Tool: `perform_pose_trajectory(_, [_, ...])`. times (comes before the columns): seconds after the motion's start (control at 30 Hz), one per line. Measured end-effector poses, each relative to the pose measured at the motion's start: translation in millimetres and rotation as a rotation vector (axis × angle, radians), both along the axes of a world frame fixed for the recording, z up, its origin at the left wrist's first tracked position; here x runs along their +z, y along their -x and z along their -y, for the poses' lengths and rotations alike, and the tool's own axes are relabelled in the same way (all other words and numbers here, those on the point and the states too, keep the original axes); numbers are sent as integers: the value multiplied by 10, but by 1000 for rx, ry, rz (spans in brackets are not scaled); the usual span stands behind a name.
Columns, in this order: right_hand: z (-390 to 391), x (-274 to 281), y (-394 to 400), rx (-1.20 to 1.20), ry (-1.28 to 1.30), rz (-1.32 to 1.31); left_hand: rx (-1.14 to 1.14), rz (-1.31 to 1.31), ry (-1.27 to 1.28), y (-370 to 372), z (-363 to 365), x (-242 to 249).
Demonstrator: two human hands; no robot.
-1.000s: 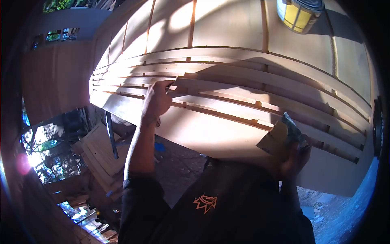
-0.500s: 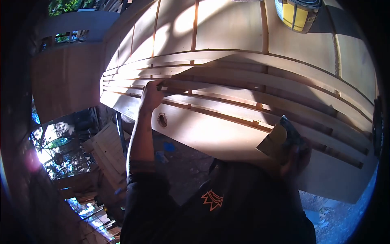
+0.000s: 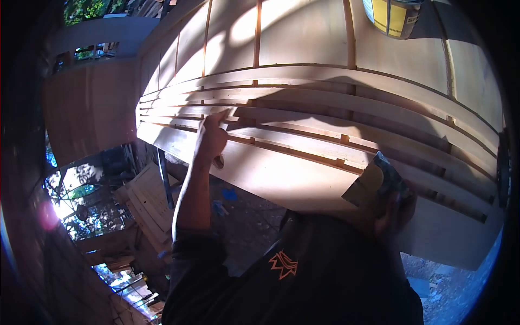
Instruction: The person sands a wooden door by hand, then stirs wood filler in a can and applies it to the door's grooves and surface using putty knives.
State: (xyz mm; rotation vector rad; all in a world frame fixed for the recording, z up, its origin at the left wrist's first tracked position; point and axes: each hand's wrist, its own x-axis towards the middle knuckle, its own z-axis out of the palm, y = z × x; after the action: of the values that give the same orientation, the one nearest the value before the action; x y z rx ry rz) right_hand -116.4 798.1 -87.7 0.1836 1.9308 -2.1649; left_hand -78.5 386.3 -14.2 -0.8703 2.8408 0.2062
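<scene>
My left hand (image 3: 213, 136) is at the slats of a pale wooden door (image 3: 271, 172), beside a round hole partly hidden by the wrist. Its fingers are closed in a pinch; a small pale tip shows at them, too small to name. Low on the right, my right hand (image 3: 400, 210) lies in shadow, closed on a flat, angular dark piece with a tan patch (image 3: 370, 183). This piece is held over the door's near edge board. Parallel slats (image 3: 303, 140) with narrow gaps run lengthwise across the door.
A yellow-labelled bucket (image 3: 396, 20) stands on the door's far panels at the upper right. Brown boards (image 3: 81, 111) stand at the left. Stacked wooden panels (image 3: 146, 197) lie below, beside a dark metal leg (image 3: 164, 176).
My left hand has moved slightly right along the slats, and its wrist now covers much of the round hole. My right hand stays nearly in place with the flat piece. The view has shifted slightly.
</scene>
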Motion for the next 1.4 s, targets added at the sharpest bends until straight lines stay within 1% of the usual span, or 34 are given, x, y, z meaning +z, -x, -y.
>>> perform_pose_trajectory(0.07, [-40, -53, -29, 5, 47, 2, -51, -16, 90, -134, 467, -82])
perform_pose_trajectory(0.1, [-48, -60, -34, -18, 84, 35, 57, 51, 66, -65, 481, -13])
perform_pose_trajectory(0.17, [-79, -55, -35, -53, 154, 103, 161, 121, -34, 25, 405, 1])
perform_pose_trajectory(0.2, [-102, -46, -23, -115, 150, 128, 138, 85, -29, 65, 356, -23])
perform_pose_trajectory(0.27, [-188, -28, -22, -225, 138, 187, 111, 22, -20, 65, 199, -84])
perform_pose_trajectory(0.3, [-295, -93, -50, -237, 55, 138, 60, -3, -69, 107, 66, -51])
perform_pose_trajectory(0.33, [-395, -136, -37, -254, -25, 84, 66, -20, -87, 89, 1, -90])
perform_pose_trajectory(0.37, [-482, -139, -7, -245, -49, 43, 66, -41, -105, 102, -60, -125])
perform_pose_trajectory(0.4, [-521, -78, 59, -237, -74, 1, 46, 22, -36, 133, -183, -104])
perform_pose_trajectory(0.43, [-553, -65, 100, -235, -66, 29, 13, -24, -39, 128, -256, -148])
perform_pose_trajectory(0.5, [-619, -65, 156, -230, -47, 85, -11, -37, -35, 201, -535, -103])
perform_pose_trajectory(0.53, [-642, -75, 179, -189, -66, 42, 9, -27, -52, 239, -658, -94])
perform_pose_trajectory(0.6, [-672, -104, 194, -105, -101, -36, -34, -74, -42, 267, -848, -144])
perform_pose_trajectory(0.7, [-622, -89, 208, -168, -75, -4, -72, -106, -39, 353, -1254, -133])
perform_pose_trajectory(0.73, [-607, -91, 224, -161, -74, -6, -123, -114, -14, 384, -1380, -138])
perform_pose_trajectory(0.77, [-596, -97, 237, -156, -76, -9, -120, -127, -35, 421, -1522, -128])
perform_pose_trajectory(0.8, [-606, -95, 229, -148, -82, -15, -148, -118, -105, 453, -1636, -75])
perform_pose_trajectory(0.83, [-639, -173, 192, -92, -240, -109, -178, -113, -176, 487, -1731, 4])
perform_pose_trajectory(0.87, [-697, -316, 158, -38, -400, -205, -187, -125, -358, 516, -1778, 125])
perform_pose_trajectory(0.9, [-739, -362, 178, -2, -531, -303, -176, -13, -456, 536, -1821, 260])
perform_pose_trajectory(0.97, [-687, -176, 245, 68, -582, -408, -194, -246, -712, 500, -2024, 481])
perform_pose_trajectory(1.0, [-656, -15, 265, 103, -593, -450, -307, -328, -679, 471, -2141, 557])
perform_pose_trajectory(1.03, [-596, 135, 306, 140, -572, -460, -413, -416, -644, 428, -2249, 611])
perform_pose_trajectory(1.07, [-514, 260, 353, 171, -481, -409, -478, -455, -662, 364, -2341, 636])
perform_pose_trajectory(1.1, [-409, 378, 372, 187, -275, -232, -560, -691, -754, 243, -2407, 333])
perform_pose_trajectory(1.17, [-155, 556, 424, -37, 563, 521, -778, -693, -561, 166, -2532, 436])
perform_pose_trajectory(1.2, [-106, 611, 406, -32, 575, 484, -887, -623, -520, 93, -2483, 360])
perform_pose_trajectory(1.23, [-66, 658, 395, -20, 585, 450, -967, -682, -577, 60, -2410, 177])
perform_pose_trajectory(1.3, [-22, 670, 362, -29, 601, 394, -947, -673, -564, -92, -2156, -51])
perform_pose_trajectory(1.37, [-46, 584, 310, -52, 615, 351, -1000, -434, -332, -191, -1865, 26])
perform_pose_trajectory(1.4, [-149, 580, 245, -19, 195, 119, -963, -431, -303, -251, -1658, 25])
